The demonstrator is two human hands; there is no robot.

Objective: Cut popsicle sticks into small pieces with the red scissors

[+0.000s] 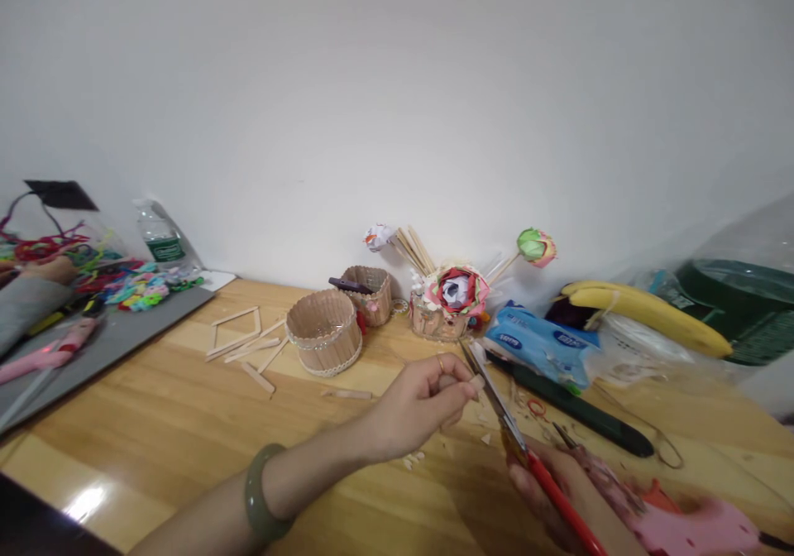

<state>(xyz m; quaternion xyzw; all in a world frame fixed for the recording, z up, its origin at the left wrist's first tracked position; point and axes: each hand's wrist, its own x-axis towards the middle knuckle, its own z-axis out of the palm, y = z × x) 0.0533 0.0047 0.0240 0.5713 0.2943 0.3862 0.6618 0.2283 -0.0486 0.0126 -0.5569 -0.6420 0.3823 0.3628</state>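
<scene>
Smooth green bangle (pixel 255 492), thin gold ring (pixel 441 364)

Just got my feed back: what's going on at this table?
The left hand pinches a small pale piece, seemingly wood; the right hand holds red-handled scissors, their blades beside it. Pale scraps lie on the table. A round basket stands beyond the left forearm. At far left, another person's hand is near coloured yarn.

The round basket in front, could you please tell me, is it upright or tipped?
Upright: the basket stands on its bottom, its open rim facing up.
</scene>
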